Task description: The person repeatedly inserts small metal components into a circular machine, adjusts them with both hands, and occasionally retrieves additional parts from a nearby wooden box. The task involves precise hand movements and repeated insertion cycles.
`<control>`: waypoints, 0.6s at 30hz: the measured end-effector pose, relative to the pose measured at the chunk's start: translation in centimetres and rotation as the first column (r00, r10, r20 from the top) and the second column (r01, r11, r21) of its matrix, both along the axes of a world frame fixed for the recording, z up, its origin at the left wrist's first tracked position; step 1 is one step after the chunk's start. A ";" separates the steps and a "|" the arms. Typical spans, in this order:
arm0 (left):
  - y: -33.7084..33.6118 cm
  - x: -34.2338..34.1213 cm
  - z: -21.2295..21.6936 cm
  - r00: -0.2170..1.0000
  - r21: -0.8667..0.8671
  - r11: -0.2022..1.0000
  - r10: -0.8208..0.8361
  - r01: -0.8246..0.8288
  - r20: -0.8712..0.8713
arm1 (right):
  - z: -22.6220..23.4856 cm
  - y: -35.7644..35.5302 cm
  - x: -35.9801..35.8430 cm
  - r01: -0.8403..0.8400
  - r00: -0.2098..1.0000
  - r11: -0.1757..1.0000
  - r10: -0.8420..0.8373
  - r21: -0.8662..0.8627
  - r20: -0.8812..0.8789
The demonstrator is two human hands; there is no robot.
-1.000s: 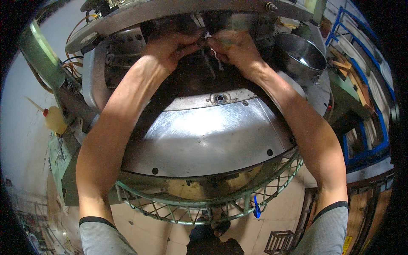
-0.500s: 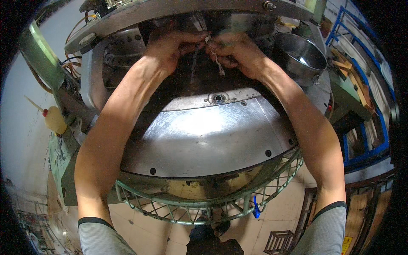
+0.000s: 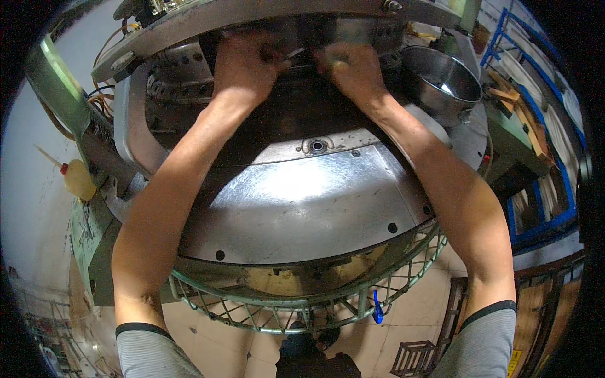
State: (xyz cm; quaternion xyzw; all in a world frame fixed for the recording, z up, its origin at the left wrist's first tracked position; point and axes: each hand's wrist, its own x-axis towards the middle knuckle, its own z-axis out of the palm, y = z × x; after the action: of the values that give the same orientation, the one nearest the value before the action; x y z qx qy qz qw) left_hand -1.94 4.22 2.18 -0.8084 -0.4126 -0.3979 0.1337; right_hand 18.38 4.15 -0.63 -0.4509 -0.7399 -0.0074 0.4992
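Note:
My left hand (image 3: pixel 247 66) reaches in under the overhanging metal ring (image 3: pixel 265 20) of a large round machine. Motion smears its fingers, and a small pale streak shows beside them. My right hand (image 3: pixel 354 70) faces it from the right across a narrow gap, with fingers bent and blurred. Whether either hand grips anything is not visible. Below both hands lies a dark hollow, then a shiny curved metal plate (image 3: pixel 315 208) with a round socket (image 3: pixel 317 146) near its inner edge.
A round steel pot (image 3: pixel 444 79) stands right of my right hand. At left, a yellowish squeeze bottle (image 3: pixel 80 179) with a red collar hangs beside a green machine post (image 3: pixel 66 94). A green lattice guard (image 3: pixel 252 315) with a blue handle (image 3: pixel 377 307) curves below the plate.
Both hands have moved slightly up and farther apart. The white knotted strand that hung between their fingers no longer shows there. The view has shifted slightly.

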 end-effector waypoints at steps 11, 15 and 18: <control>-1.1 1.4 -0.9 0.989 -0.035 0.999 -0.013 0.008 -0.149 | -0.6 0.7 0.0 0.049 0.997 0.994 -0.055 0.097 0.062; -1.5 1.5 -0.8 0.977 -0.035 0.999 0.017 -0.025 -0.213 | -0.6 1.1 0.0 0.028 1.000 0.998 -0.028 0.055 -0.008; -1.4 1.6 -0.9 0.971 -0.023 1.000 0.014 -0.020 -0.237 | -0.6 1.1 0.0 0.010 0.998 1.000 -0.010 0.000 -0.064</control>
State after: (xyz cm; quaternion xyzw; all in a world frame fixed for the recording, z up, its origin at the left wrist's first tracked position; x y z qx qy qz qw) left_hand -0.38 2.78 1.32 -0.8482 -0.4058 -0.2921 0.1752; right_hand 18.36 5.25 -1.23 -0.4546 -0.7212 0.0042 0.5226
